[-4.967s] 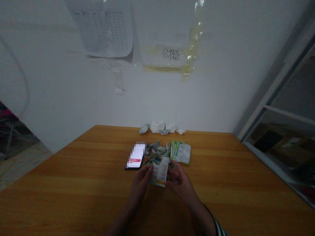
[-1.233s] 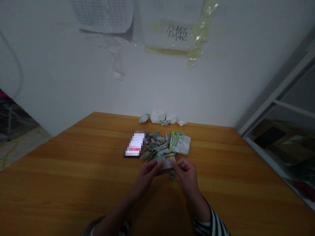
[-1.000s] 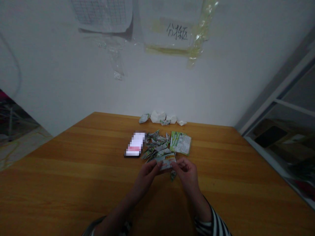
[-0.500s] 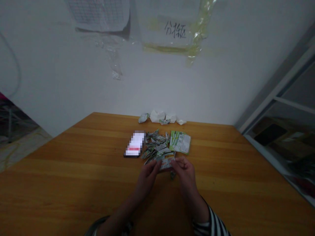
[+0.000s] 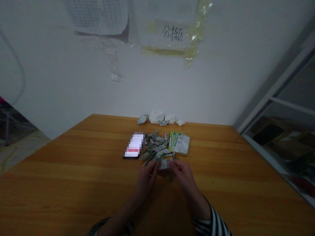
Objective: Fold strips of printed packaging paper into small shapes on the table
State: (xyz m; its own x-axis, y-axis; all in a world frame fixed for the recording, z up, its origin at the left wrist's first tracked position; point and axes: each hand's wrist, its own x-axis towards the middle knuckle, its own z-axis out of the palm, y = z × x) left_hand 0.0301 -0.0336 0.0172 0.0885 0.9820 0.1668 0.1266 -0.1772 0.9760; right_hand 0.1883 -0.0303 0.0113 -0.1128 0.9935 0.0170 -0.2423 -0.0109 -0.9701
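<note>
Between my two hands is a small printed packet (image 5: 165, 162), pale with an orange-yellow strip along its top. My left hand (image 5: 147, 172) pinches its left side, thumb on top. At its right edge, the fingers of my right hand (image 5: 182, 171) are pinched together. Just beyond the packet lies a loose pile of crumpled green and white wrappers (image 5: 157, 141). Flat green and white packets (image 5: 179, 143) rest to the right of that pile. Part of the pile is hidden behind my hands and the held packet.
A phone (image 5: 134, 146) with a lit, blurred screen lies left of the pile on the wooden table (image 5: 86, 164). Crumpled white tissues (image 5: 156, 117) and a wrapper (image 5: 142, 119) sit along the back edge by the wall. A framed glass panel (image 5: 290, 131) stands on the right.
The held packet has tilted slightly, and my right fingers have shifted a little left and down along its right edge. The whole view has moved slightly.
</note>
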